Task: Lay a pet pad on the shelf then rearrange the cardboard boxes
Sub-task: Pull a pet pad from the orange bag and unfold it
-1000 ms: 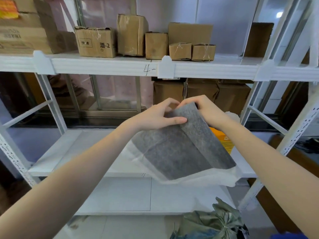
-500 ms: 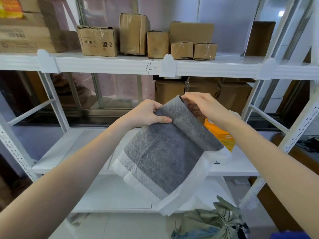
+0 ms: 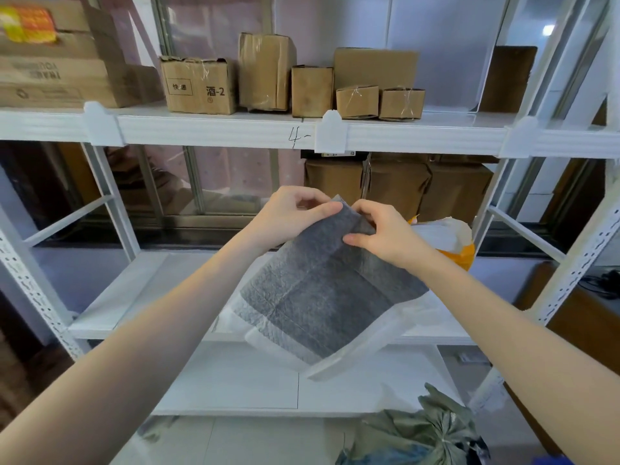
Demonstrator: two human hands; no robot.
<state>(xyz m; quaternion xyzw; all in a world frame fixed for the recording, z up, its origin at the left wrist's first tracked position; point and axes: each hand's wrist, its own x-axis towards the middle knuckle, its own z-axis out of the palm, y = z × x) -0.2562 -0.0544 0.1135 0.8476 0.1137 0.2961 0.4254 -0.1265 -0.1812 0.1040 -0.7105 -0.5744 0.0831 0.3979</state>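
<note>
A folded grey pet pad (image 3: 318, 297) with white edges hangs in the air in front of the white shelf unit. My left hand (image 3: 292, 214) pinches its top corner from the left. My right hand (image 3: 382, 234) pinches the same top edge from the right, thumb underneath. The pad dangles over the bare middle shelf (image 3: 134, 297). Several taped cardboard boxes (image 3: 198, 85) stand in a row on the upper shelf (image 3: 218, 130), including a tall one (image 3: 265, 72) and two small ones (image 3: 379, 102).
An orange and white pack (image 3: 456, 239) lies on the middle shelf behind my right hand. Larger brown boxes (image 3: 399, 186) stand behind the shelf. A big carton (image 3: 57, 58) fills the upper left. A green tied bag (image 3: 419, 434) sits on the floor. White uprights (image 3: 570, 263) flank both sides.
My hands have come closer together at the pad's top corner, and my right hand's grip has shifted lower on the fold. The pad hangs a little more spread out than before.
</note>
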